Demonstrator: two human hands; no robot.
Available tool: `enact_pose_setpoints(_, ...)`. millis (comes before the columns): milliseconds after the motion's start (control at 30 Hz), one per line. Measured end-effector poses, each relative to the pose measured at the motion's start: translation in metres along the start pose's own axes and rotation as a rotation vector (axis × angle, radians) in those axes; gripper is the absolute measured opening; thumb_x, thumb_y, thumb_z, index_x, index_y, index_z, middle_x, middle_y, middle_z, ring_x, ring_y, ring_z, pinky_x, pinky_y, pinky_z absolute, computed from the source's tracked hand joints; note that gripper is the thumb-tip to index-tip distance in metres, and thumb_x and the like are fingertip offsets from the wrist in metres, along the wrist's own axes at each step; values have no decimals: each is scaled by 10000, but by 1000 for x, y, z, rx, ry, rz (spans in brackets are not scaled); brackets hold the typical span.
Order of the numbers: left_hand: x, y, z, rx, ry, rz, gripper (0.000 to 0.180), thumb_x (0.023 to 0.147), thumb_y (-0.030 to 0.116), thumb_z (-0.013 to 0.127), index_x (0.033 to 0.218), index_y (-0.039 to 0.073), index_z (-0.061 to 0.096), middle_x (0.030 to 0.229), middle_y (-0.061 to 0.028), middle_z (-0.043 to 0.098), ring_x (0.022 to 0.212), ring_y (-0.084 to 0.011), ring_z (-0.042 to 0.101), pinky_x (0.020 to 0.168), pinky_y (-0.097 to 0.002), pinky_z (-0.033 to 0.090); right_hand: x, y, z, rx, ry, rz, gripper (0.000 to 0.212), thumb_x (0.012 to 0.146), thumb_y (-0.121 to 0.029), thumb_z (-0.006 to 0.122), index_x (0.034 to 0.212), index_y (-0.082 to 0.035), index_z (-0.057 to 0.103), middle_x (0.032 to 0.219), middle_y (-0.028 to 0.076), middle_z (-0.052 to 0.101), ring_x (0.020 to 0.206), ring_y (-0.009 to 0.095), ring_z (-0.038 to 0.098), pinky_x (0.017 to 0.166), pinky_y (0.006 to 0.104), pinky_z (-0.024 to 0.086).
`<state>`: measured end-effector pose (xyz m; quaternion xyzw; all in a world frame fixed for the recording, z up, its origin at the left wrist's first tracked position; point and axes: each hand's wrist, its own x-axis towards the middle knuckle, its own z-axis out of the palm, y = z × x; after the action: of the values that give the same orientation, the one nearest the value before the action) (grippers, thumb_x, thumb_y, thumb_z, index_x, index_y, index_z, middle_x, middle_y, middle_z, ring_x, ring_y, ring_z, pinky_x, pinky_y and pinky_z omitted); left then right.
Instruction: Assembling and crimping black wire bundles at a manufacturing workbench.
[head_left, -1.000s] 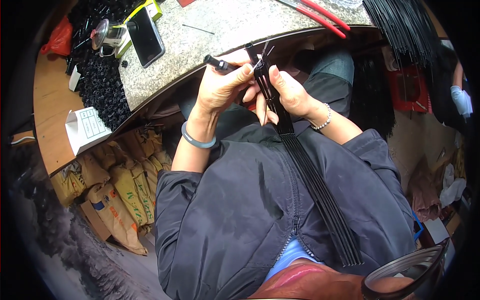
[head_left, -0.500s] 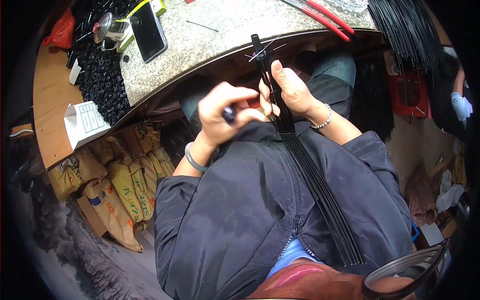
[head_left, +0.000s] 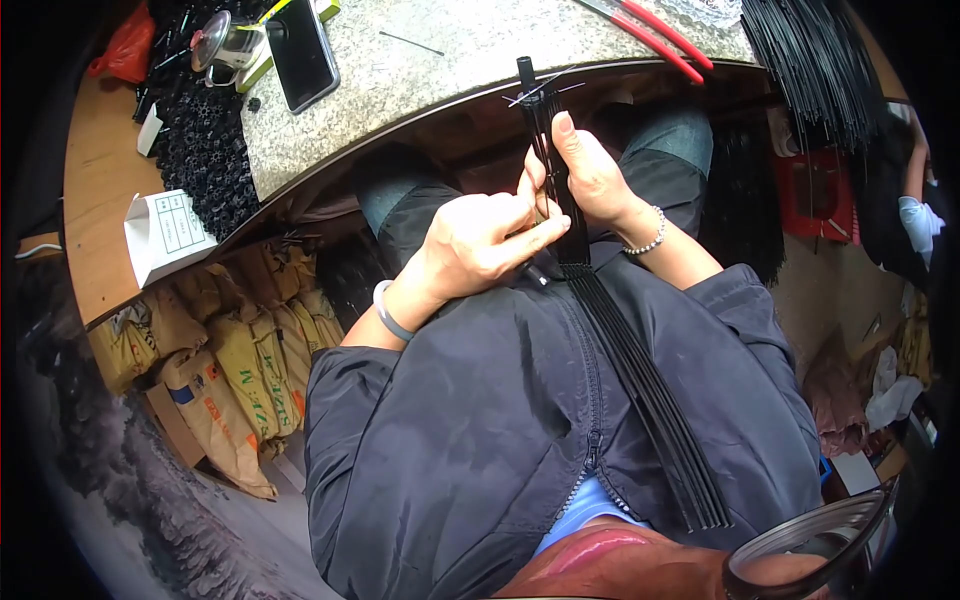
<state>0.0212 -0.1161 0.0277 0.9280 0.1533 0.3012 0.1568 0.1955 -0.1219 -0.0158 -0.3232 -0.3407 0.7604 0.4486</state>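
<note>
My right hand (head_left: 592, 183) is closed around a folded black umbrella frame (head_left: 572, 235), its thumb pointing up along the rods. Long thin ribs run from there down over my jacket. A short tube tops the frame, and thin wires (head_left: 540, 92) stick out sideways below it. My left hand (head_left: 478, 238) is closed beside it, fingertips at the ribs just under the right hand. From beneath the left hand pokes the end of a small dark cylindrical tool (head_left: 537, 272); the rest of it is hidden in the palm.
Ahead is a speckled stone tabletop (head_left: 400, 90) with a phone (head_left: 302, 55), a thin rod (head_left: 411, 43) and red-handled pliers (head_left: 660, 38). Black rods (head_left: 810, 70) overhang its right end. At left are small black parts (head_left: 205, 165), a white box (head_left: 168, 238) and sacks (head_left: 225, 390) below.
My left hand has moved right and slightly down, bringing its fingertips against the ribs. The dark tool in it has swung lower. My right hand keeps its hold on the frame.
</note>
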Motion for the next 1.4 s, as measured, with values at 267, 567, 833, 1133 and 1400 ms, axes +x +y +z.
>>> enact_pose_setpoints(267,18,0,-1,-460,488,-389,167,716,-82,679,868,-14,666,779,-76,588,638,-136,612,531,-205,471,-4,-8,10,-116,-14,-55,701,919,-568,263,686,10,585,620,126,619,412,108,506,411,215,418)
enact_pose_setpoints(567,23,-9,10,-819,644,-735,274,765,-37,674,1032,-24,610,746,-60,627,645,-78,598,595,-197,483,-5,-9,13,-156,50,-82,678,917,-572,248,783,14,562,556,119,584,358,106,471,374,201,394)
enact_pose_setpoints(833,21,-22,8,-591,568,-601,311,772,1,684,1072,-23,608,761,-54,632,608,-53,536,493,-160,409,-3,-10,13,-173,8,-62,669,914,-576,254,771,6,550,553,117,579,365,105,477,385,200,403)
enact_pose_setpoints(1133,24,-20,3,-599,550,-632,245,757,-9,694,997,10,653,751,-25,612,608,-49,552,563,-181,438,-2,-9,13,-182,-5,-65,662,913,-575,258,777,7,544,550,108,576,369,103,479,381,199,398)
enact_pose_setpoints(1400,25,-18,1,-597,557,-649,200,773,-4,683,971,1,657,755,-31,614,633,-50,561,556,-177,434,-3,-9,15,-184,5,-64,651,914,-571,264,775,3,539,549,108,574,372,102,481,380,196,394)
